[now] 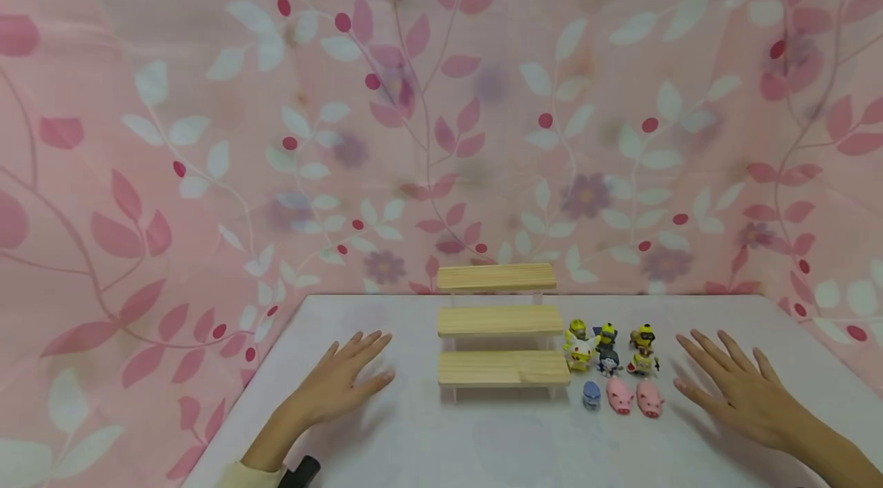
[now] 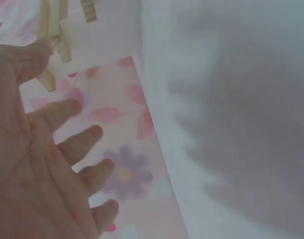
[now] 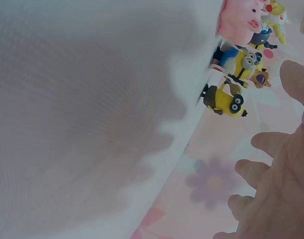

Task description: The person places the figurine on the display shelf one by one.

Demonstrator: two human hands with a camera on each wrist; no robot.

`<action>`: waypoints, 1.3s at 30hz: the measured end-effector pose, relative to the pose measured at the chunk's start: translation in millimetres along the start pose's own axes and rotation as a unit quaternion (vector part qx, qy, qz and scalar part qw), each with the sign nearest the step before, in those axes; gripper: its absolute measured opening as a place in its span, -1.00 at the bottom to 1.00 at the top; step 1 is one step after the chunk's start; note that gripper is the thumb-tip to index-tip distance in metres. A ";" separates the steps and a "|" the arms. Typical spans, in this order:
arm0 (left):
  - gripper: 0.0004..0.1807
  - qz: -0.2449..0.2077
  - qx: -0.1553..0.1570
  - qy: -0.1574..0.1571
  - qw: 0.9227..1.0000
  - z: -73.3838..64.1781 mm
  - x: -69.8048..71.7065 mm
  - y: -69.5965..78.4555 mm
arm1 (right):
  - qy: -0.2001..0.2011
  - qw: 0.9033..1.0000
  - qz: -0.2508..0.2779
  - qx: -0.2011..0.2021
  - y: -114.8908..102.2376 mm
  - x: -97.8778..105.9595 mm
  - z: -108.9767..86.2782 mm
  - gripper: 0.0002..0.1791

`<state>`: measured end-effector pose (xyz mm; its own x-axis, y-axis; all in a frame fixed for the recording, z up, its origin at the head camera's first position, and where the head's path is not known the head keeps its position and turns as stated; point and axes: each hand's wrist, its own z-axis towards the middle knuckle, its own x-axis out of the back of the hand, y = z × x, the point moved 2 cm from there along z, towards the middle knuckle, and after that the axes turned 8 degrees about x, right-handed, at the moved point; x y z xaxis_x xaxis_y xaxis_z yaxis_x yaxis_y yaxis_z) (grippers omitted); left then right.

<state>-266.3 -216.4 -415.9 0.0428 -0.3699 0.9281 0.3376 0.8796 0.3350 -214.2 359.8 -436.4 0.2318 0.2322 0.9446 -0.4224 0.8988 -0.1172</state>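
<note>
My left hand (image 1: 339,382) hovers over the table left of a three-tier wooden stand (image 1: 503,369), fingers spread and holding nothing. On the other side, my right hand (image 1: 748,394) is spread too, also with nothing in it. Between the stand and that hand stands a group of small toys. Two pink pig figures (image 1: 619,396) are in front, beside a small blue figure (image 1: 591,395). Behind them are several yellow figures, including a minion (image 3: 226,101) seen in the right wrist view, a white-eared yellow one (image 1: 581,350) and a dark-clothed figure (image 1: 608,361).
A white-covered table (image 1: 386,442) carries everything. Behind it and at the sides hangs a pink floral cloth (image 1: 483,128). A dark strap-like object (image 1: 300,471) is at my left wrist, below a pale sleeve (image 1: 251,474).
</note>
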 end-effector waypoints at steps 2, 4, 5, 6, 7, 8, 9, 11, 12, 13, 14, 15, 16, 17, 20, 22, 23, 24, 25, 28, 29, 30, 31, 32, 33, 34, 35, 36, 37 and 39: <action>-0.33 -0.038 -0.013 -0.012 0.999 6.4 -2.3 4.9 | 0.001 1.000 0.002 0.000 -0.3 0.6 -0.6 -0.17; -0.36 -0.082 -0.025 -0.027 0.996 12.1 -4.9 10.2 | 0.002 1.000 0.005 -0.001 -0.2 0.5 -0.9 -0.18; -0.37 -0.103 -0.032 -0.033 0.994 14.7 -6.2 12.6 | 0.002 1.000 0.008 -0.001 -0.2 0.3 -1.0 -0.18; -0.38 -0.120 -0.036 -0.042 0.991 16.9 -7.1 15.3 | 0.002 1.000 0.009 -0.001 -0.1 -0.1 -1.3 -0.18; -0.38 -0.136 -0.041 -0.051 0.989 19.1 -8.2 17.5 | 0.001 1.000 0.010 -0.002 0.2 -0.7 -1.5 -0.18; -0.39 -0.151 -0.044 -0.062 0.986 21.3 -9.6 19.7 | 0.000 1.000 0.011 -0.003 0.5 -1.2 -1.9 -0.18; -0.40 -0.162 -0.048 -0.070 0.983 23.5 -11.0 21.9 | -0.001 1.000 0.012 -0.005 0.8 -1.9 -2.3 -0.18; -0.41 -0.179 -0.053 -0.086 0.979 27.6 -13.6 25.4 | -0.004 1.000 0.011 -0.010 1.8 -3.2 -3.1 -0.17; -0.43 -0.185 -0.054 -0.092 0.977 29.7 -15.2 26.8 | -0.005 1.000 0.010 -0.012 2.3 -3.8 -3.4 -0.17; -0.44 -0.191 -0.056 -0.097 0.975 31.5 -16.6 27.9 | -0.007 1.000 0.011 -0.014 2.7 -4.1 -3.7 -0.17; -0.44 -0.195 -0.058 -0.101 0.974 33.3 -18.0 28.9 | -0.008 1.000 0.012 -0.015 3.0 -4.5 -3.8 -0.17; -0.45 -0.200 -0.060 -0.104 0.972 35.0 -19.3 29.9 | -0.009 1.000 0.013 -0.016 3.1 -4.6 -3.9 -0.17; -0.45 -0.203 -0.061 -0.109 0.971 36.5 -20.6 30.6 | -0.010 1.000 0.013 -0.017 3.2 -4.9 -4.0 -0.17; -0.45 -0.206 -0.062 -0.112 0.970 38.1 -22.1 31.3 | -0.011 1.000 0.015 -0.017 2.9 -5.1 -4.2 -0.17; -0.43 -0.218 -0.068 -0.126 0.965 41.9 -25.7 34.5 | -0.007 1.000 0.014 -0.016 1.4 -4.9 -4.8 -0.17; -0.41 -0.230 -0.070 -0.137 0.961 43.7 -27.5 36.7 | -0.005 1.000 0.014 -0.014 0.1 -5.1 -5.2 -0.17; -0.40 -0.237 -0.071 -0.143 0.958 44.3 -28.3 37.8 | -0.003 1.000 0.015 -0.014 -0.8 -4.9 -5.4 -0.18; -0.39 -0.242 -0.073 -0.149 0.956 44.9 -29.3 38.7 | -0.002 1.000 0.016 -0.013 -1.3 -4.7 -5.5 -0.18; -0.38 -0.248 -0.076 -0.156 0.953 45.6 -30.3 39.4 | 0.000 1.000 0.017 -0.012 -2.1 -4.2 -5.5 -0.18; -0.38 -0.258 -0.083 -0.167 0.948 47.3 -33.2 40.2 | 0.001 1.000 0.020 -0.010 -3.5 -2.8 -5.2 -0.18; -0.38 -0.259 -0.087 -0.169 0.947 47.8 -34.2 40.3 | 0.003 1.000 0.021 -0.010 -3.8 -2.2 -5.1 -0.19; -0.39 -0.262 -0.091 -0.171 0.945 48.1 -35.1 40.2 | 0.004 1.000 0.022 -0.009 -4.3 -1.8 -5.0 -0.19; -0.39 -0.266 -0.093 -0.173 0.944 48.4 -35.5 40.6 | 0.005 1.000 0.022 -0.009 -4.8 -1.5 -4.9 -0.19; -0.39 -0.270 -0.093 -0.174 0.942 48.6 -36.0 40.9 | 0.005 1.000 0.024 -0.008 -5.3 -1.4 -4.8 -0.19; -0.40 -0.274 -0.097 -0.175 0.941 48.7 -36.5 41.3 | 0.006 1.000 0.025 -0.008 -5.9 -1.4 -4.7 -0.19; -0.39 -0.278 -0.097 -0.178 0.939 49.0 -37.0 41.8 | 0.006 1.000 0.027 -0.008 -6.3 -1.4 -4.8 -0.20; -0.39 -0.283 -0.096 -0.180 0.937 49.3 -37.7 41.9 | 0.007 1.000 0.029 -0.008 -6.9 -1.1 -4.7 -0.20; -0.39 -0.289 -0.095 -0.183 0.935 49.4 -38.1 42.3 | 0.007 1.000 0.030 -0.008 -7.4 -1.1 -4.7 -0.20; -0.38 -0.293 -0.092 -0.186 0.933 49.7 -38.4 42.8 | 0.007 0.999 0.031 -0.008 -7.7 -1.0 -4.6 -0.20; -0.38 -0.297 -0.090 -0.188 0.932 50.0 -39.2 42.8 | 0.007 0.999 0.035 -0.009 -8.5 -0.8 -4.7 -0.21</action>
<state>-300.5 -149.3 -429.8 -0.5236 -0.6151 0.5895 0.3495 0.4759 0.8071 -206.7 353.8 -437.6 0.2140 0.2992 0.9299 -0.4228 0.8865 -0.1880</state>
